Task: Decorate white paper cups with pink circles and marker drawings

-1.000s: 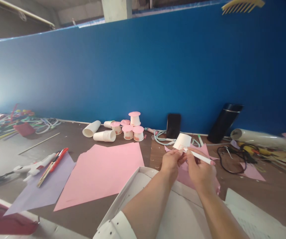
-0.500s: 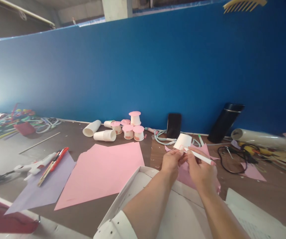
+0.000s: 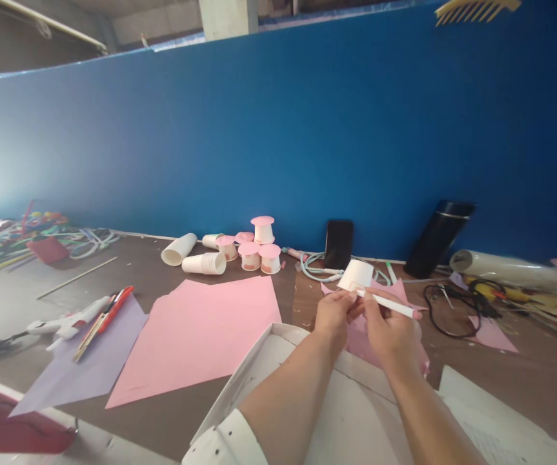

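Fingers closed, my left hand [image 3: 332, 316] grips the near rim of an upside-down white paper cup [image 3: 356, 274]. My right hand [image 3: 394, 332] is closed around a white marker with a pink end [image 3: 389, 303], its tip against the cup near the rim. Pink paper scraps [image 3: 363, 339] lie under and behind my hands. Farther left, several small cups with pink paper discs on top [image 3: 263, 231] stand in a group, one of them raised on others. Beside them lies a nested stack of white cups [image 3: 204, 263].
Pink paper [image 3: 205, 329] and a purple sheet [image 3: 99, 365] with a red cutter [image 3: 108, 316] and glue gun [image 3: 77, 320] lie left. A phone [image 3: 339, 244] and black bottle [image 3: 440, 239] stand by the blue partition [image 3: 278, 129]. Cables lie right. A white tray [image 3: 239, 381] sits below my arms.
The marker's pink end has shifted very slightly right and up with my right hand. My left hand and the cup look almost unmoved.
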`<state>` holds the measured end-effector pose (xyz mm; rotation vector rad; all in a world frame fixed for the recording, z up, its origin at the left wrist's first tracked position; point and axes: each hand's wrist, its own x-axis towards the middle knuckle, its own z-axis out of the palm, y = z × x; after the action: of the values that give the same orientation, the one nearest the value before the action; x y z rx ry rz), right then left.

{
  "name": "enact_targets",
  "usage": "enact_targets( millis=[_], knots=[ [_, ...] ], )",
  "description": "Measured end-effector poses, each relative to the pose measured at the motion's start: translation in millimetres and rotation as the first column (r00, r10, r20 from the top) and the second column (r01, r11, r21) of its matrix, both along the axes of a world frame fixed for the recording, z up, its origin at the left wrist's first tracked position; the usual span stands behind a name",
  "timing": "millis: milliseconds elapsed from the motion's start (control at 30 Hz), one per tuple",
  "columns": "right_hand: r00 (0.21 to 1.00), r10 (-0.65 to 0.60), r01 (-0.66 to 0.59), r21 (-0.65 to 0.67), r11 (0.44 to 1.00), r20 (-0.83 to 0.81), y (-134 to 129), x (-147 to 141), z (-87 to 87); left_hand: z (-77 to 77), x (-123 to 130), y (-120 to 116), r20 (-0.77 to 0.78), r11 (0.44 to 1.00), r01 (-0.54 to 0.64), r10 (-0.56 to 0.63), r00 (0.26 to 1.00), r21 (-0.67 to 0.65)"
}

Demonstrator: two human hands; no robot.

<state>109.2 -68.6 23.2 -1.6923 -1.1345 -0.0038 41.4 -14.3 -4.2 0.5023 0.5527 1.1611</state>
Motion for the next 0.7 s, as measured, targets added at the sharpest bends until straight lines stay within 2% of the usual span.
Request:
enact_targets(
  millis=[267, 700],
  knots=[
    [1.0, 0.016, -0.016, 0.042, 0.999, 0.011, 0.1, -1.1, 0.8, -2.6, 0.5, 1.3, -0.008, 1.0, 0.003, -0.003, 1.0, 0.005],
    [1.0, -0.005, 0.006, 0.024, 1.0, -0.024, 0.4, -0.5, -1.4, -1.6, -0.7, 0.1, -0.008, 1.0, 0.009, -0.009, 1.0, -0.002]
  ],
)
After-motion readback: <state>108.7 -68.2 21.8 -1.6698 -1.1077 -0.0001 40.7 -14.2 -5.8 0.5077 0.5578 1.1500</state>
